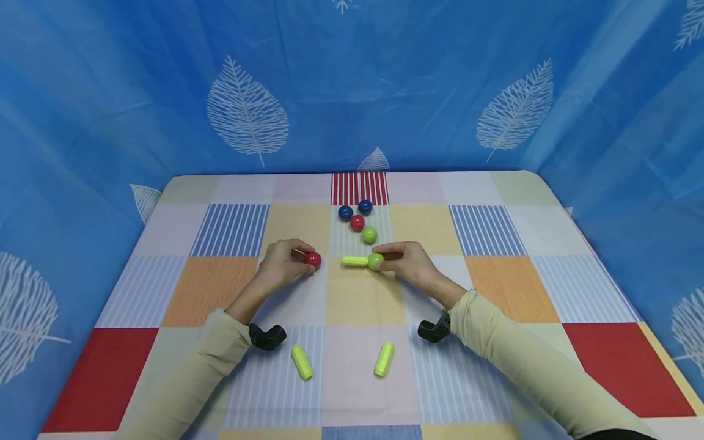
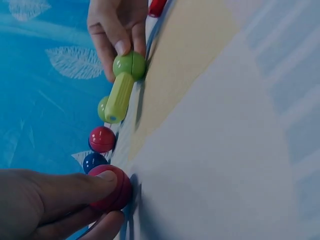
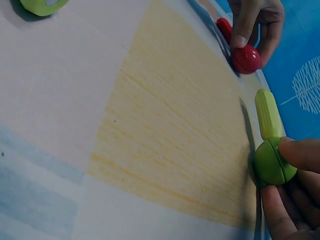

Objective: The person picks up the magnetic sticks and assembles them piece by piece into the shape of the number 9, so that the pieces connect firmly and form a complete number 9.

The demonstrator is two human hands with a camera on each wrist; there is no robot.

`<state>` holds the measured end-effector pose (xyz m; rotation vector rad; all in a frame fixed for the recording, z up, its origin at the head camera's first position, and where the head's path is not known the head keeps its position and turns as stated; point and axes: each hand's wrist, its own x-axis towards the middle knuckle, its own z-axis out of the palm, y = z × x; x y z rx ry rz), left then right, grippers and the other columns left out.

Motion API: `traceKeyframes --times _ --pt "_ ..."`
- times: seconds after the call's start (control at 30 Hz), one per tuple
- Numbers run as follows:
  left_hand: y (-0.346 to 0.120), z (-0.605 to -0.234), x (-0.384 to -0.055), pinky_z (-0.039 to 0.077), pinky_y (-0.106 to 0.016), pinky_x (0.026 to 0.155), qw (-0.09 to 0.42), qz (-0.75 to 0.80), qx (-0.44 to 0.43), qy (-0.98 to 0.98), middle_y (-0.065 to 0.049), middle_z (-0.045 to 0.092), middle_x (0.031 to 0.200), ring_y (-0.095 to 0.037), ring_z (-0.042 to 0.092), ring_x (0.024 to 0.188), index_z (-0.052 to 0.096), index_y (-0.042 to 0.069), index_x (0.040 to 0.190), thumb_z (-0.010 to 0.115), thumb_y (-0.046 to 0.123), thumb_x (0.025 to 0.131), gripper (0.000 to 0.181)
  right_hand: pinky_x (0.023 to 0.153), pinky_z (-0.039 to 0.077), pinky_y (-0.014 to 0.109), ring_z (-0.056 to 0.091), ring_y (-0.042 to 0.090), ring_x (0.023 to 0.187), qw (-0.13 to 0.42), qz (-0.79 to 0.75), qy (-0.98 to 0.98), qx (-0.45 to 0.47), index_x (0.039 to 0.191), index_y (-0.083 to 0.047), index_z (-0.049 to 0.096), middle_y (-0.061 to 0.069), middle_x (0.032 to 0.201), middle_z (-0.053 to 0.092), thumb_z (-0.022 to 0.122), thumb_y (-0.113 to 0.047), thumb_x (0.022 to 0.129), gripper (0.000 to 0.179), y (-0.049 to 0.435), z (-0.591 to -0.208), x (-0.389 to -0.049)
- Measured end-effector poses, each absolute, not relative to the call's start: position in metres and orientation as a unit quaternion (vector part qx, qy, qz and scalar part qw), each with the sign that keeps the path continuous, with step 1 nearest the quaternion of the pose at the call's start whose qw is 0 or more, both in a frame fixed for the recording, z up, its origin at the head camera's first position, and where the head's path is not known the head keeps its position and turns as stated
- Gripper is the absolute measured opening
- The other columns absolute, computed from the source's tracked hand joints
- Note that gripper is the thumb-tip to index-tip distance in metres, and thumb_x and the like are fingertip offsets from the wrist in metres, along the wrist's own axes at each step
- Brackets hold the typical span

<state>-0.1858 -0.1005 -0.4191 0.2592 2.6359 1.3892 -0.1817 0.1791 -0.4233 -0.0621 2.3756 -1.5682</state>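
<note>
My left hand (image 1: 283,264) pinches a red ball (image 1: 313,260) between thumb and fingers, close over the cloth. Across from it, my right hand (image 1: 409,264) pinches a green ball (image 1: 376,261). A yellow-green ribbed stick (image 1: 354,261) is joined to that green ball and points left toward the red one, with a gap between them. In the left wrist view, the thumb presses on the seam side of the red ball (image 2: 112,189). The right wrist view shows the stick (image 3: 269,114) standing out from the green ball (image 3: 275,162).
Behind the hands sit two blue balls (image 1: 345,212), a red ball (image 1: 357,223) and another green ball (image 1: 370,234). Nearer lie two yellow-green sticks (image 1: 302,362). Beyond my left hand lies a red stick (image 3: 225,30); another red stick (image 2: 157,7) shows past my right hand.
</note>
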Motion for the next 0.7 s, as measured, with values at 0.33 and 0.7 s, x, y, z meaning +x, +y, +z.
traceKeyframes --times 0.33,0.7 --pt "-0.075 -0.422 -0.185 0.055 -0.036 0.077 0.083 0.465 0.144 0.869 -0.016 0.071 0.101 -0.029 0.068 0.095 0.069 -0.005 0.110 0.077 -0.001 0.080 0.032 0.093 0.049 0.034 0.063 0.024 0.111 0.131 -0.526 0.839 -0.035 0.119 -0.004 0.070 0.011 0.116 0.070 0.076 -0.008 0.084 0.036 0.176 -0.425 -0.180" --pt "-0.072 -0.424 -0.184 0.054 -0.036 0.076 0.086 0.475 0.131 0.866 -0.015 0.071 0.101 -0.027 0.067 0.096 0.069 -0.003 0.112 0.077 0.003 0.080 0.034 0.095 0.048 0.039 0.061 0.024 0.115 0.121 -0.484 0.865 -0.048 0.119 -0.007 0.071 0.008 0.118 0.069 0.077 -0.013 0.084 0.035 0.174 -0.423 -0.181"
